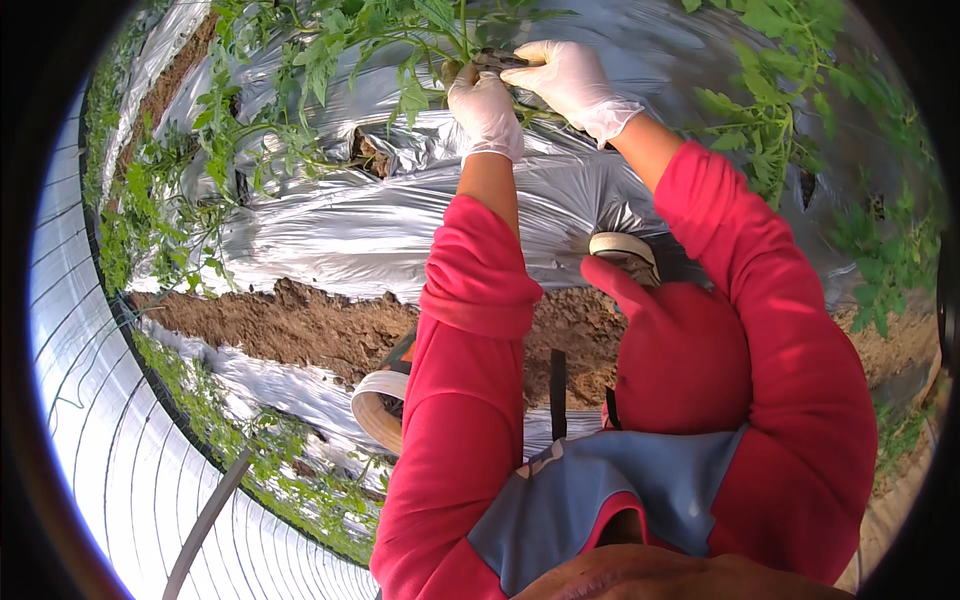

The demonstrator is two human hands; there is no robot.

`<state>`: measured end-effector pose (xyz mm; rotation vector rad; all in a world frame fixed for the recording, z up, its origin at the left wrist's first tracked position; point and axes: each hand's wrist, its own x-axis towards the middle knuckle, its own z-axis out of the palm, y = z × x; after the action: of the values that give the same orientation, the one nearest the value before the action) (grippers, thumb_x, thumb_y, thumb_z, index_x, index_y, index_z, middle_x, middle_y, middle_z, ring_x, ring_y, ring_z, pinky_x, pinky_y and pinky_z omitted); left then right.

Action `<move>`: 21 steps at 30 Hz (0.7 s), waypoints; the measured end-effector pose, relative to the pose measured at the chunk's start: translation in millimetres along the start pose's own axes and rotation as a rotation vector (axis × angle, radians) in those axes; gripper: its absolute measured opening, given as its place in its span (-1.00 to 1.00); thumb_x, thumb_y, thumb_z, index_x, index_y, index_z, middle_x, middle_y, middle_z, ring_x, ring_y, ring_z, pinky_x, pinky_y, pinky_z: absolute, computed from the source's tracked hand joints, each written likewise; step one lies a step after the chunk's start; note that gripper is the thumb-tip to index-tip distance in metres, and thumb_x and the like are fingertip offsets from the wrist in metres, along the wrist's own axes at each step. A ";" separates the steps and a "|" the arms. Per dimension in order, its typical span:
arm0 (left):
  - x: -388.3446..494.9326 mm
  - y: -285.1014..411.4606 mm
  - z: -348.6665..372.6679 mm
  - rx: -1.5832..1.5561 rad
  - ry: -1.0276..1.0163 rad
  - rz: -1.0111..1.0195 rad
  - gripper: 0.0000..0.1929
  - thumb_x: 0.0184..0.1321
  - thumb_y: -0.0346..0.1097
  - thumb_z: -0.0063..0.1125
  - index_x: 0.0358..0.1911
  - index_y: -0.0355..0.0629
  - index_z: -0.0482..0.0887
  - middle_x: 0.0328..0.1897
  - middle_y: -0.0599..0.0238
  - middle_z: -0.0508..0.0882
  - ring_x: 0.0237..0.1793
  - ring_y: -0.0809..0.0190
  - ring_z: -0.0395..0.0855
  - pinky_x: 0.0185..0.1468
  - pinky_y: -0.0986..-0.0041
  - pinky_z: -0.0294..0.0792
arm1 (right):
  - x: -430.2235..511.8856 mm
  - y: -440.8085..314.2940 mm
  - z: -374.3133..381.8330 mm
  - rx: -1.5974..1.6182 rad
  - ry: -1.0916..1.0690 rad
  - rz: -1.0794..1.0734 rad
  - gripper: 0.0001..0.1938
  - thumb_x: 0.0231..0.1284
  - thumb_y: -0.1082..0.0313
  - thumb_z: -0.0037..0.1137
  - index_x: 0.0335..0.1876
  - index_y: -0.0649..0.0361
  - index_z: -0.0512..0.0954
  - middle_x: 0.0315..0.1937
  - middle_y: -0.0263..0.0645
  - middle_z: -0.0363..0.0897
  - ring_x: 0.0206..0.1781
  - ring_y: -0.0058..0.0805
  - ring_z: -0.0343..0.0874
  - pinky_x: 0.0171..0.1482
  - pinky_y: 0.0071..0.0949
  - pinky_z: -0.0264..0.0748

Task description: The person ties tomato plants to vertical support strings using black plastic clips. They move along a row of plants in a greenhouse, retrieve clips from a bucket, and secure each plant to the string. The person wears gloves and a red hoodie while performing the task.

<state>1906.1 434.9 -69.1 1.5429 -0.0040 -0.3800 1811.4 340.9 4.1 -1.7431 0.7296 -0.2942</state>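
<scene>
Both my hands wear thin, whitish disposable gloves and meet at the top of the view beside a tomato plant (pixel 412 45). My right hand (pixel 566 82) pinches one end of a narrow dark object (pixel 496 60) between thumb and fingers; its kind is unclear. My left hand (pixel 484 109) is at the object's other end, close to the plant's green stem. Its fingers are bent and their tips look soiled; what they grip is partly hidden. Silvery plastic mulch film (pixel 322 232) covers the bed below, with a torn planting hole (pixel 371 155) showing soil.
More tomato plants (pixel 780 97) grow at right and left. A bare soil furrow (pixel 300 322) crosses below the bed. A shoe (pixel 626 251) presses against the film's edge. Ribbed translucent greenhouse sheeting (pixel 97 420) curves along the left, with a grey pole (pixel 206 521).
</scene>
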 end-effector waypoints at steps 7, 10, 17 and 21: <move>6.7 -23.5 -3.7 -0.047 -0.039 0.000 -0.76 0.18 -0.51 0.09 -0.07 -0.31 0.63 -0.20 0.28 0.67 -0.35 0.36 0.58 -0.30 0.57 0.40 | 13.9 -4.9 16.0 -0.234 -0.037 -0.007 -0.52 -0.01 0.06 0.31 -0.02 0.24 0.64 -0.11 -0.03 0.68 -0.07 -0.14 0.67 0.01 -0.35 0.55; 6.4 -27.7 -7.8 -0.078 -0.026 -0.062 -0.75 0.18 -0.53 0.05 -0.06 -0.34 0.62 -0.22 0.27 0.68 -0.31 0.34 0.59 -0.23 0.58 0.40 | 13.4 -5.8 19.6 -0.247 -0.042 0.031 -0.53 -0.02 0.04 0.31 -0.05 0.22 0.65 -0.14 -0.03 0.68 -0.09 -0.12 0.67 0.00 -0.33 0.55; 6.1 -35.2 -18.4 -0.041 0.010 -0.015 -0.76 0.20 -0.53 0.04 -0.07 -0.40 0.63 -0.21 0.22 0.69 -0.30 0.33 0.60 -0.22 0.57 0.42 | 20.2 0.6 31.7 -0.304 -0.068 -0.102 -0.51 -0.02 0.07 0.30 0.00 0.24 0.63 -0.14 0.00 0.67 -0.09 -0.12 0.67 0.02 -0.31 0.55; 3.9 -34.0 -23.5 -0.059 0.017 -0.022 -0.76 0.22 -0.53 0.04 -0.05 -0.38 0.61 -0.15 0.19 0.67 -0.23 0.29 0.60 -0.15 0.54 0.43 | 28.1 -3.3 35.2 -0.356 -0.159 -0.180 -0.48 -0.04 0.04 0.30 0.00 0.26 0.62 -0.10 0.00 0.66 -0.04 -0.10 0.65 0.05 -0.27 0.53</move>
<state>1907.3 457.4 -104.0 1.4885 0.0377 -0.3809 1853.4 351.7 -8.4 -2.1490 0.5318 -0.1498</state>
